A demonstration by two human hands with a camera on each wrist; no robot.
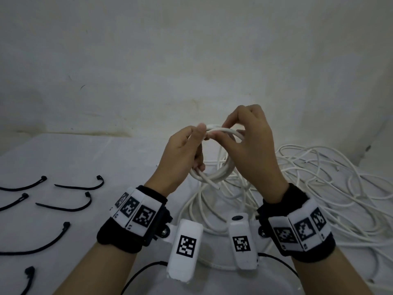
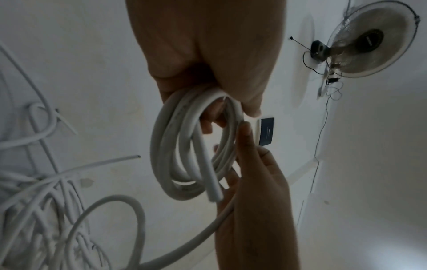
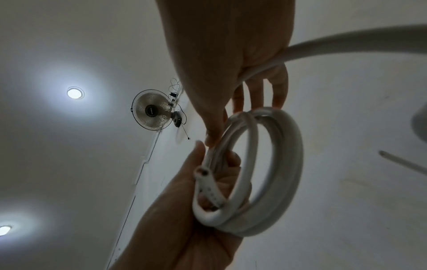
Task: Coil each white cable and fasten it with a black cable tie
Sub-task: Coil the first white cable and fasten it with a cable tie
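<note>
White cable coil (image 1: 209, 167) is being held up at frame centre in the head view, the left hand (image 1: 182, 154) gripping its near side, the right hand (image 1: 246, 143) pinching the top strand. Black cable ties (image 1: 78, 186) are lying at lower left on the worktop (image 1: 85, 154); a loose cable tangle (image 1: 319, 188) is sprawling at right.

Left wrist view: curled fingers (image 2: 208, 126) are clamping the loops while the tail is trailing down. Each new turn is best laid flush and snug.

Right wrist view: the cut end (image 3: 203, 172) is sticking out, likely to snag.

Left hand (image 2: 208, 54) gripping white cable coil (image 2: 184, 146), right hand (image 2: 254, 191) pinching its side, wall fan (image 2: 369, 40) behind
</note>
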